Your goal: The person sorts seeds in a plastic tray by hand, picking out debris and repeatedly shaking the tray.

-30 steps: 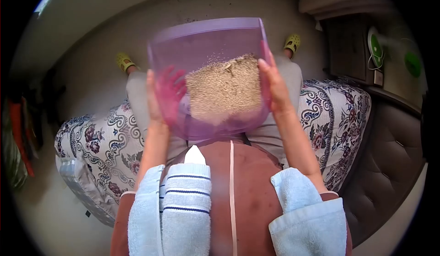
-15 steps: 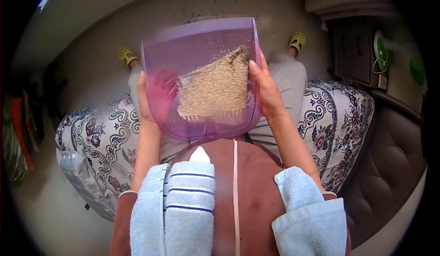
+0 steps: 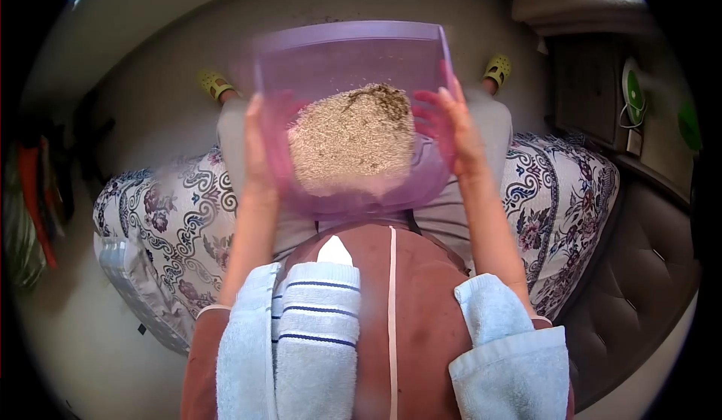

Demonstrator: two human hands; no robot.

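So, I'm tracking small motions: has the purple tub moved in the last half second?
Yes. The purple tub has moved to the right in the view, closer to the dark cabinet than half a second ago.

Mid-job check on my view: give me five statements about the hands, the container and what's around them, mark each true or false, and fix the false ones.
1. Both the left hand and the right hand hold the purple container. True.
2. The dark bits gather at the grain heap's lower left. False: in the picture, the dark bits gather mostly at the upper right of the grain heap.
3. The clogs are red. False: the clogs are yellow-green.
4. Light blue towelling hangs down both sides of the chest. True.
5. The bed cover is plain. False: the bed cover is patterned.
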